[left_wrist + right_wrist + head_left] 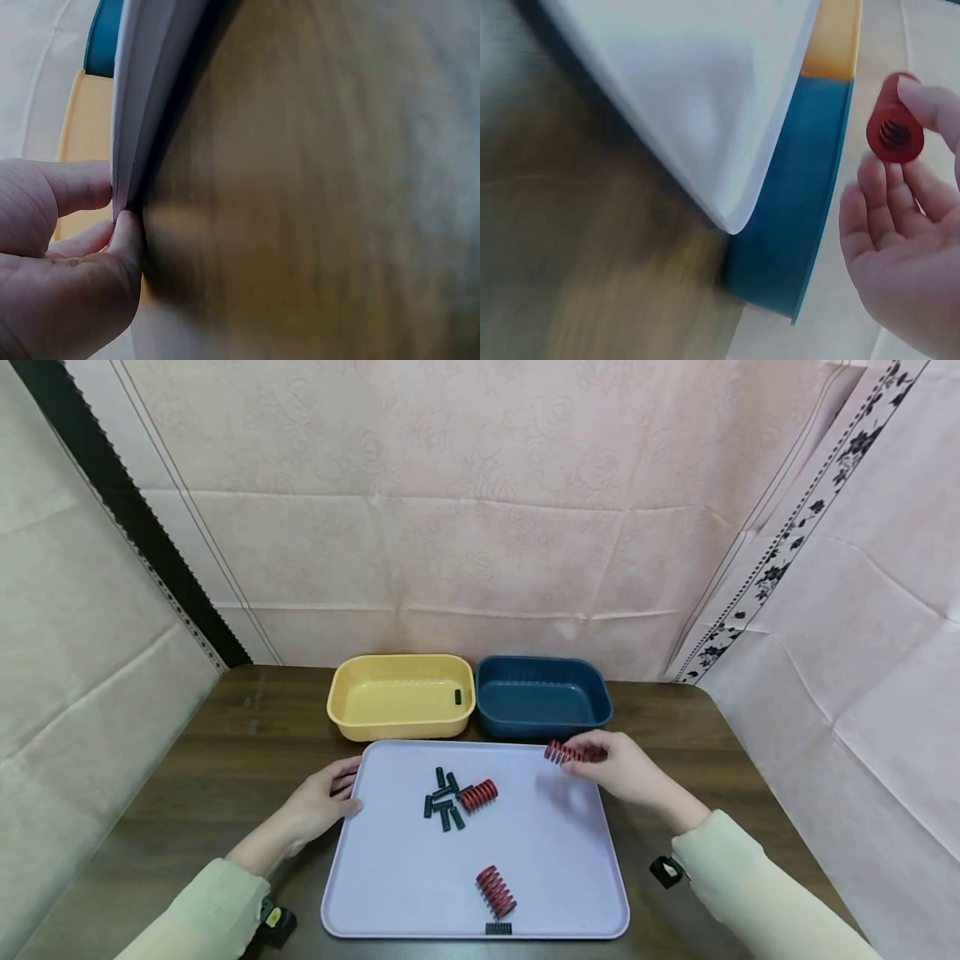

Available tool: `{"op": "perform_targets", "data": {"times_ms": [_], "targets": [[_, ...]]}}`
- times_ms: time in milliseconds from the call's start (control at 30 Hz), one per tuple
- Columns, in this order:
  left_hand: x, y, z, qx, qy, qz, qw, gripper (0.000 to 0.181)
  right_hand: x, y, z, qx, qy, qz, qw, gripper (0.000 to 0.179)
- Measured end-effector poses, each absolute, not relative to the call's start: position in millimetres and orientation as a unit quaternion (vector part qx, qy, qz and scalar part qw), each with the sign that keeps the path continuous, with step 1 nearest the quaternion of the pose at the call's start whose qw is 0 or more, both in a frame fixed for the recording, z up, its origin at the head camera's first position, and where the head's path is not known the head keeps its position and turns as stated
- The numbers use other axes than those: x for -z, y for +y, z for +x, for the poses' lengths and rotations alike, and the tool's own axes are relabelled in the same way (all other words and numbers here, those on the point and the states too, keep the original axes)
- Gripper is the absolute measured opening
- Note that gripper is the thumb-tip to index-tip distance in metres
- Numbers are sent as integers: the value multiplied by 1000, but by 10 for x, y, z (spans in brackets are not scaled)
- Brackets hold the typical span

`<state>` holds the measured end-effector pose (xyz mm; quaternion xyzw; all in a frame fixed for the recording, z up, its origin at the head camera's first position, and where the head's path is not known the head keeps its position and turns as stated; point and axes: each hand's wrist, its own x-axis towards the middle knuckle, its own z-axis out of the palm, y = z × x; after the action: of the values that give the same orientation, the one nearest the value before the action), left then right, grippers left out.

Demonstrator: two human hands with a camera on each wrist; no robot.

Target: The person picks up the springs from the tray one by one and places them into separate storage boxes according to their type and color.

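Note:
A red coil spring [562, 752] is pinched between the thumb and fingers of my right hand [618, 764], above the far right part of the white tray [405, 885]. In the right wrist view the spring [895, 139] shows end-on. My left hand [318, 806] holds the tray's left rim; the left wrist view shows thumb and fingers gripping that edge. On the tray, a red spring [480, 795] lies against a cluster of several small dark green springs [445, 820]. Nearer the front lie another red spring [497, 893] and a single green spring [498, 928].
Behind the tray stand a yellow bin [390, 732] at left, with one small green spring [458, 697] inside, and a blue bin [543, 727] beside it at right. All rest on a brown wooden table [247, 760], with pale cloth [450, 552] hanging around it.

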<state>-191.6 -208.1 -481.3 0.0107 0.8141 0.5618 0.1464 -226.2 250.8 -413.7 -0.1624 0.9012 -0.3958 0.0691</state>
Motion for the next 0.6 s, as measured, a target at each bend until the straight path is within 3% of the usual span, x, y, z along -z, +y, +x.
{"op": "perform_targets", "data": {"times_ms": [367, 600], "targets": [[4822, -2082, -1915, -562, 814, 10, 145, 66, 4114, 2321, -2648, 419, 903, -84, -38, 36], [4822, -2084, -1916, -566, 812, 6, 144, 66, 4184, 2276, -2831, 408, 909, -59, -58, 39]]}}
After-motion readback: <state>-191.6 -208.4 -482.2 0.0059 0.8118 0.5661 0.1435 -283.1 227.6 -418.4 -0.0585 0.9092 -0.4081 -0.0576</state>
